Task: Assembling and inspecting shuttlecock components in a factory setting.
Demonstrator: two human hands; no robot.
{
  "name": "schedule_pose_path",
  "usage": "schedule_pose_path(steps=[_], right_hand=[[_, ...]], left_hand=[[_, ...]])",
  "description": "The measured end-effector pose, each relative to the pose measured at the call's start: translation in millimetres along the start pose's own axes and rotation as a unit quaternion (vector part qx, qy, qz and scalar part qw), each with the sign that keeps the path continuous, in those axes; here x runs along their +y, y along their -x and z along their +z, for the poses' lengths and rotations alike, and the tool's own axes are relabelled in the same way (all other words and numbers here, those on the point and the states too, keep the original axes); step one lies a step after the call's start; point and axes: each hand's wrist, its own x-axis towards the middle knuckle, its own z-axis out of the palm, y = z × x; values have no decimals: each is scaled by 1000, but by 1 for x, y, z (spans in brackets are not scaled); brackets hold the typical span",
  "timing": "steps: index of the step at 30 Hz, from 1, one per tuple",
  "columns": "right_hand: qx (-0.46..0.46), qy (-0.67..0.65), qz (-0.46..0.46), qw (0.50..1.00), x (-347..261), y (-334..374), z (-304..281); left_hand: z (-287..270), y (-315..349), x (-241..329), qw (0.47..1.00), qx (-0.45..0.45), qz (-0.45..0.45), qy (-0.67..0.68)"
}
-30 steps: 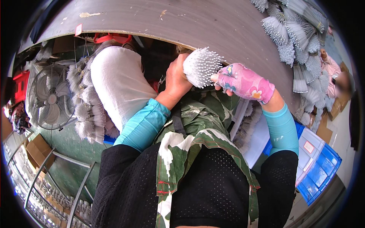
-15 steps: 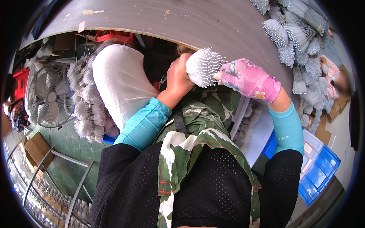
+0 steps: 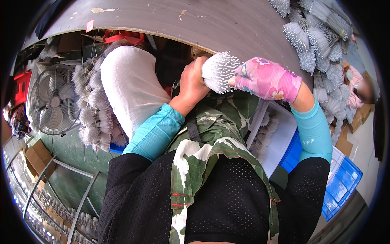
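Observation:
Bare and wrapped round its load, my left hand (image 3: 192, 82) grips a bundle of thin white-tipped stems (image 3: 219, 72) beside the table edge. The pale tips fan out toward the right. On my right hand (image 3: 269, 80) is a pink flowered glove that leaves the fingertips bare. Its thumb and fingers are pressed together at the right side of the bundle, touching the tips or very close to them. Whatever lies between those fingers is too small to make out. The lower ends of the stems are hidden behind my left hand.
A grey tabletop (image 3: 239, 26) curves across ahead, with many similar bundles (image 3: 321, 40) heaped at its right. White cloth (image 3: 128, 83) covers something at my left. A fan (image 3: 55, 99), a metal rack (image 3: 81, 203), a white bin (image 3: 272, 138) and a blue crate (image 3: 343, 187) surround me. Another person (image 3: 357, 87) is far right.
My right hand has shifted slightly right and up, its elbow swinging outward. The left hand keeps its grip on the bundle, moved a touch to the right.

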Motion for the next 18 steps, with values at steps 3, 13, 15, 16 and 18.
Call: schedule_pose_path(steps=[3, 13, 15, 16, 18], right_hand=[[22, 33, -15, 999, 13, 0, 5], [69, 83, -27, 994, 6, 1, 9], [-54, -197, 131, 970, -7, 4, -4], [-52, -196, 132, 970, -5, 4, -4], [-30, -243, 134, 960, 3, 5, -4]], left_hand=[[0, -1, 2, 1000, -3, 7, -1], [1, -1, 1, 1000, -3, 6, 5], [-1, 0, 1, 1000, -3, -7, 5], [0, 1, 1, 1000, -2, -5, 6], [0, 1, 1, 1000, -1, -3, -15]])
